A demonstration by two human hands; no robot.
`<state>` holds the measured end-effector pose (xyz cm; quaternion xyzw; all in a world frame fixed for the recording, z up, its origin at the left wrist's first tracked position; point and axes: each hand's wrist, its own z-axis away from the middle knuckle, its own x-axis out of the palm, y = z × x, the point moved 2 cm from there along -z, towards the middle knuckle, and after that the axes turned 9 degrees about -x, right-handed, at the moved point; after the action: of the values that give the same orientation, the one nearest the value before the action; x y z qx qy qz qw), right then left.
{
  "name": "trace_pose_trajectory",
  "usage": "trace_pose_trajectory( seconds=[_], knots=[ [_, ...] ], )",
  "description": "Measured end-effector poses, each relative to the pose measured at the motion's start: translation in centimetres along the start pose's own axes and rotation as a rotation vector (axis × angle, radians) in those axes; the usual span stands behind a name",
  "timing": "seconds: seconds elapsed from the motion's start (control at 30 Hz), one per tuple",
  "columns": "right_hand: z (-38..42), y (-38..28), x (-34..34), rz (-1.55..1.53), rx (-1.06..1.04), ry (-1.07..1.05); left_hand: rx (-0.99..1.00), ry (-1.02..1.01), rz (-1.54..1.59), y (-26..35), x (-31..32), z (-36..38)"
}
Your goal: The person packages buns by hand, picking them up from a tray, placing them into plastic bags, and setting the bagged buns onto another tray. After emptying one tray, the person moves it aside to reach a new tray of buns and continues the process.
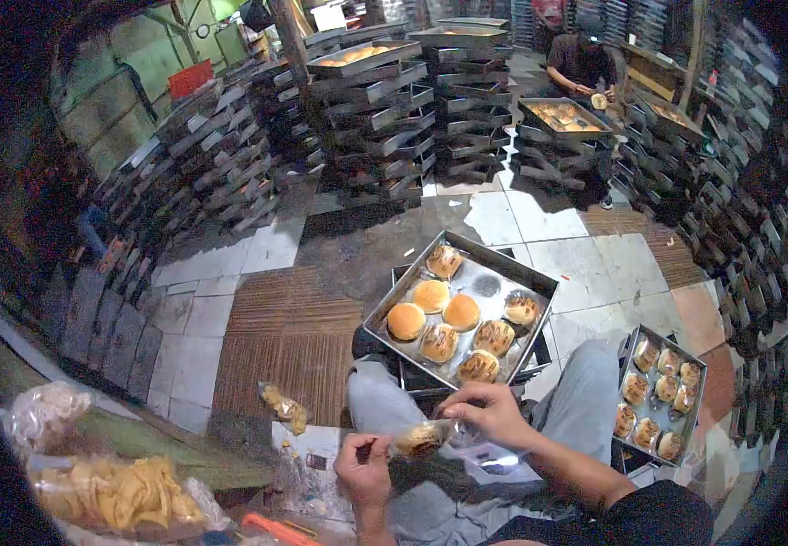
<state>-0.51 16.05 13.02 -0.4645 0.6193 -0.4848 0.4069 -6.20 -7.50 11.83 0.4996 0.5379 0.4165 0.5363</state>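
Observation:
Between my two hands is a bun in a clear plastic bag (419, 440), brown-streaked on top. My left hand (364, 469) pinches the bag's left end, and my right hand (492, 414) pinches its right end. Just beyond them, a square metal tray (539, 289) holds several buns, some plain golden like the bun (406, 321) at its left, others with dark streaks. Below my right hand, a pale plastic container (494, 462) lies between my legs.
At the right, a second tray (705, 380) holds several streaked buns. Snack bags (130, 491) lie at lower left, near an orange object (275, 528). Tall tray stacks (371, 127) line the back. Another person (585, 68) sits by a bun tray (565, 133).

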Motion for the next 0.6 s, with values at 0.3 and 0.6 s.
trace_pose_trajectory(
  seconds=[0.3,0.6],
  knots=[
    [-5.7,6.4,1.0,-0.175,0.334,0.016,0.067,0.065,-0.364,1.8,-0.5,-4.2],
    [-5.5,1.5,0.8,-0.159,0.202,0.063,-0.091,0.015,-0.190,3.3,0.9,-4.3]
  ],
)
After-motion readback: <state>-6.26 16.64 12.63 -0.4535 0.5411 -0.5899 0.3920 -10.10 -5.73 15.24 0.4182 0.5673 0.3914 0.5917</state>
